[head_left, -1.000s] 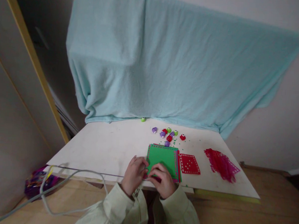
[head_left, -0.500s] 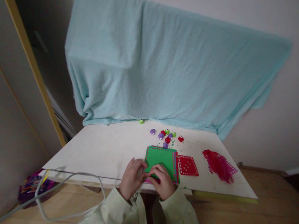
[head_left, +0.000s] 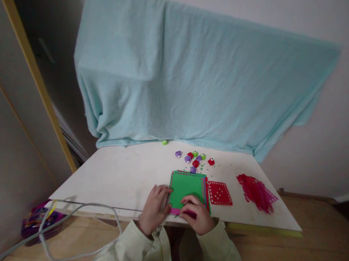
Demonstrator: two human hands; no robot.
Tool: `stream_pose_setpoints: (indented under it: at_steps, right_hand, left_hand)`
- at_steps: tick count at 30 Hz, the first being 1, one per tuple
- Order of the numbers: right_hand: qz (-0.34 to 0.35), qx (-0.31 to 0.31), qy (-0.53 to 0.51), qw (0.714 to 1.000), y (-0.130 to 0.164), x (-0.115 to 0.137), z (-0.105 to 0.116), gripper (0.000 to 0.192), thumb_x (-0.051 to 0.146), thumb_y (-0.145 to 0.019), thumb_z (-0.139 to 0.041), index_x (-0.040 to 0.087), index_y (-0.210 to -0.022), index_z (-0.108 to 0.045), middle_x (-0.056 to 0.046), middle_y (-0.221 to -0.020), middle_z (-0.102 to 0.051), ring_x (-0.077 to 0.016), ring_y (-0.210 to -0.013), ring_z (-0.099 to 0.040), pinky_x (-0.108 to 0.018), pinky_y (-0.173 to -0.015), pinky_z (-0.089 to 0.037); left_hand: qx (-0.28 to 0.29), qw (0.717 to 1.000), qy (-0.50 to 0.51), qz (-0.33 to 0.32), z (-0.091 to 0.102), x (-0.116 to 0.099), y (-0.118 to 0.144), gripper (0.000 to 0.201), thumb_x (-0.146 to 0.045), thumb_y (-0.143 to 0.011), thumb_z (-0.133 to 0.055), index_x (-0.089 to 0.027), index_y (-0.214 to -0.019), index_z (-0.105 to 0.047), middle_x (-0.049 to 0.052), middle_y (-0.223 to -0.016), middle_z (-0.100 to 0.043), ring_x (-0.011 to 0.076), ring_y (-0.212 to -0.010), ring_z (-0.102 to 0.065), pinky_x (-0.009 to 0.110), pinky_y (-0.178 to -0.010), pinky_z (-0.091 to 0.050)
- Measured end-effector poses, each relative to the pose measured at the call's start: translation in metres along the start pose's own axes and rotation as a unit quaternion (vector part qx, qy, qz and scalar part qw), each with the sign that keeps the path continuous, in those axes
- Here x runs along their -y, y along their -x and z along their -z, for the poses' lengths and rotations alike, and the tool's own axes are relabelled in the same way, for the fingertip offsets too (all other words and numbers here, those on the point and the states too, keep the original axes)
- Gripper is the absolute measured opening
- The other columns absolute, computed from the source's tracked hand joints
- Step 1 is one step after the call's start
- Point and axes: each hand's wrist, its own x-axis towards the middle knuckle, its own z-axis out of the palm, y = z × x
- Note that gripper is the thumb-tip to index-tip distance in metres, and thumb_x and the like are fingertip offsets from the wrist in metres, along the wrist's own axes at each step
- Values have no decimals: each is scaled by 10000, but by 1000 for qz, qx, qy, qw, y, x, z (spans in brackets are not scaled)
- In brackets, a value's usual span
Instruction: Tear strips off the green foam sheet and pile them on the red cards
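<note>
A green craft sheet (head_left: 186, 185) with small holes along its edges lies on top of a stack of coloured sheets. Below it, a pink sheet (head_left: 175, 211) shows at the front edge. My left hand (head_left: 155, 207) rests at the left edge of the stack, its thumb and fingers apart and touching the sheet. Over the front of the green sheet, my right hand (head_left: 198, 213) has curled fingers, with thumb and index close together. A tiny green bit is near those fingertips; whether they pinch it is too small to tell.
Right of the stack lies a red holed square (head_left: 219, 193). Farther right is a heap of red and pink strips (head_left: 256, 193). Small purple, red and green eyed figures (head_left: 195, 162) and green scraps lie behind. A grey cable (head_left: 79, 207) crosses the table's front left.
My right hand has moved right and slightly toward me, away from my left hand, uncovering the pink front edge. My left hand stays nearly in place.
</note>
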Motion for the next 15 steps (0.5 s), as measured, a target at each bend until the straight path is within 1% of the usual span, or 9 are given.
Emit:
stream_pose_setpoints:
  at_steps: [1,2,5,6,8,11,15]
  right_hand:
    - [0,3,1,1000,1,1,2,30,218,-781,-668,241,-792,-685,-54,-998,-591,-206,-976,-562,-357,-859,-468]
    - [1,6,2,1000,2,4,3,75,217,-776,-668,248,-843,-685,-55,-1011,-590,-210,-992,-556,-358,-874,-462]
    - [8,13,6,1000,2,11,7,324,192,-733,-680,250,-1049,-635,-63,-1069,-572,-226,-1047,-527,-368,-924,-434]
    - [11,14,8,1000,2,14,7,371,177,-723,-675,246,-1083,-615,-65,-1076,-566,-228,-1052,-520,-370,-931,-427]
    - [10,8,16,1000,1,15,5,349,131,-728,-629,240,-1058,-609,-62,-1060,-560,-225,-1040,-517,-369,-922,-426]
    - [-1,-22,27,999,-1,13,-3,263,54,-742,-548,231,-925,-614,-52,-994,-559,-212,-991,-526,-356,-876,-437]
    - [-10,-51,30,998,-2,6,-11,187,56,-779,-541,222,-850,-590,-45,-944,-558,-202,-950,-534,-349,-839,-444]
  left_hand:
    - [-2,1000,-7,-3,0,-1,0,416,-132,-727,-547,-243,-1127,-526,75,-1154,-529,256,-1121,-466,513,-1046,-301]
    - [-6,1000,-15,-7,0,-2,0,407,-148,-741,-549,-243,-1136,-522,76,-1159,-528,257,-1125,-465,513,-1050,-298]
    - [-25,999,-41,-20,-2,-6,1,392,-230,-783,-570,-237,-1170,-511,86,-1175,-522,275,-1170,-437,515,-1059,-294]
    - [-30,998,-49,-24,-3,-7,1,397,-254,-792,-575,-237,-1183,-507,89,-1180,-521,282,-1192,-419,514,-1060,-296]
    - [-35,997,-61,-26,-4,-8,1,398,-282,-809,-573,-238,-1198,-503,90,-1182,-521,287,-1225,-390,505,-1061,-304]
    - [-35,997,-71,-21,-5,-7,2,396,-279,-819,-563,-239,-1207,-498,89,-1188,-515,284,-1240,-377,500,-1063,-312]
    - [-29,997,-74,-21,-5,-5,4,424,-235,-803,-570,-235,-1220,-491,89,-1215,-499,284,-1258,-353,504,-1074,-299]
